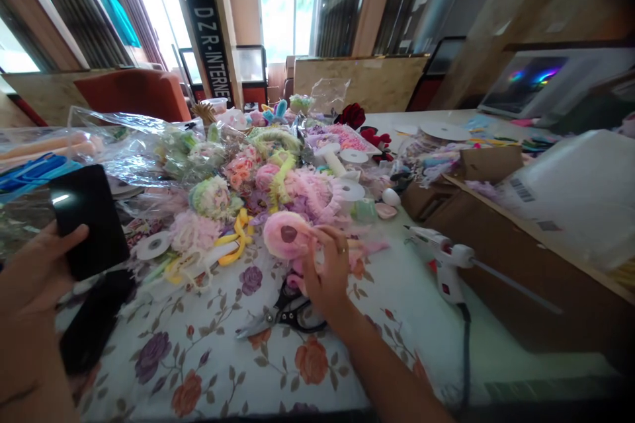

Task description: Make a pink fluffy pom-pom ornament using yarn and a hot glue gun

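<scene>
Head view, and front and centre over the floral tabletop (213,357) is the pink fluffy piece (276,246), pinched at its edge by the right hand (327,272). Looks part-made, I'd judge: a dark oval patch (288,233) shows on it already; what's left, I can't tell. Scissors (272,318) lie just below, not gripped. Out left, the left hand (42,271) clutches a black phone (92,221)! Over right, the glue gun (446,258) rests unheld, glue stick (516,287) poking out, beside a cardboard box (536,284).
</scene>
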`<state>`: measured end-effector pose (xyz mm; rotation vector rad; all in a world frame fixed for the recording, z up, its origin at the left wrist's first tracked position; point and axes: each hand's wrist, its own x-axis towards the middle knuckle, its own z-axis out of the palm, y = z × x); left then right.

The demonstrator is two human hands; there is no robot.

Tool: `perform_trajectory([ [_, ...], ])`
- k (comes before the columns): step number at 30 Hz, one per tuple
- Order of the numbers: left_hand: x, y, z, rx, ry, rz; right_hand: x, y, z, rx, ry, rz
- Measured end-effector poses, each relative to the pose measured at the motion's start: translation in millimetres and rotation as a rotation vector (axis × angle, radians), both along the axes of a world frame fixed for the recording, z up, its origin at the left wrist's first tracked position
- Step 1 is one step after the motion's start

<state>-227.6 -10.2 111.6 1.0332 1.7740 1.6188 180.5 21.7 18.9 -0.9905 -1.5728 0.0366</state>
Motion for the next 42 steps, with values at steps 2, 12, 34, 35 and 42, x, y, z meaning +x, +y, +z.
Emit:
perform_trajectory([
  [2,32.7,1.4,-1.7,0.100,-0.238,-0.102,-6.1,-10.8,0.5,-0.070,0.024,0.187],
  [12,179.0,19.5,-75.3,-0.151,-0.677,-0.655,-22.7,-25.6,-4.5,-0.626,0.225,0.744],
  [34,178.0,16.8,-97.3,-0.242,-1.001,-0.572,-27.7,-24.9,-12.3,-0.719,0.219,0.661],
  [35,176.7,16.7,-99.0,-0.238,-0.996,-0.581,-27.4,-24.4,-12.5,-0.725,0.214,0.654],
  [42,173.6,15.9,-98.2,-0.201,-1.029,-0.616,-30.8,-21.8,-11.7,-0.716,0.327,0.726],
])
